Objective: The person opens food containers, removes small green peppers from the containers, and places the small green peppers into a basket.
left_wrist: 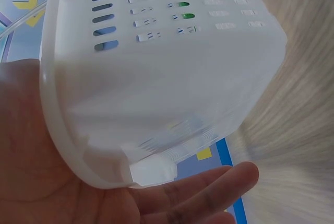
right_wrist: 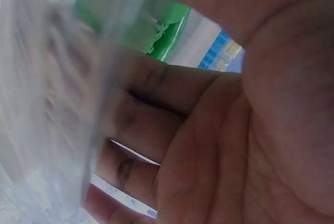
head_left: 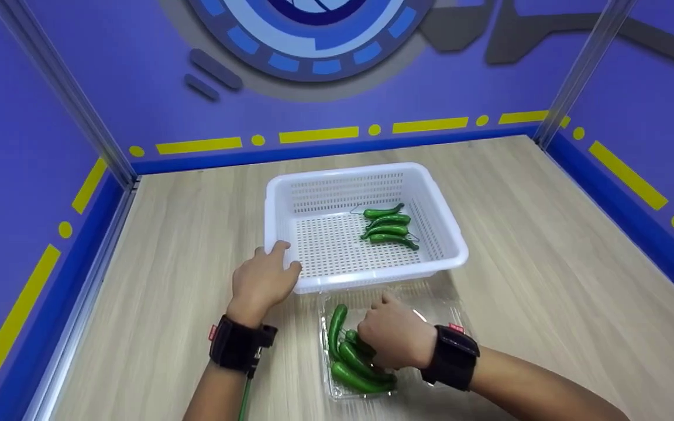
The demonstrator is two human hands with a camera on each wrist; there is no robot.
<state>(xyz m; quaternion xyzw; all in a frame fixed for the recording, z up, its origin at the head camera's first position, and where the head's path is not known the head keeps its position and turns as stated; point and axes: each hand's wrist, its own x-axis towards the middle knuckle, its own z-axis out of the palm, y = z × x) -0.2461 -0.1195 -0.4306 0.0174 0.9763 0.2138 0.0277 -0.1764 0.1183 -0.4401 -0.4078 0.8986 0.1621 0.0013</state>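
Because the green peppers [head_left: 357,380] look smooth and glossy, they are likely light, firm and slightly slippery, best pinched around the middle. Several lie in the left half of the clear container [head_left: 323,345], beside the right hand [head_left: 398,333]; whether it pinches one is hidden. The left hand [head_left: 264,280] rests at the near-left rim of the white basket [head_left: 384,275], fingers relaxed. That raised rim stands just beyond the container; inside, four peppers [head_left: 391,230] lie rightward, with open floor at left.
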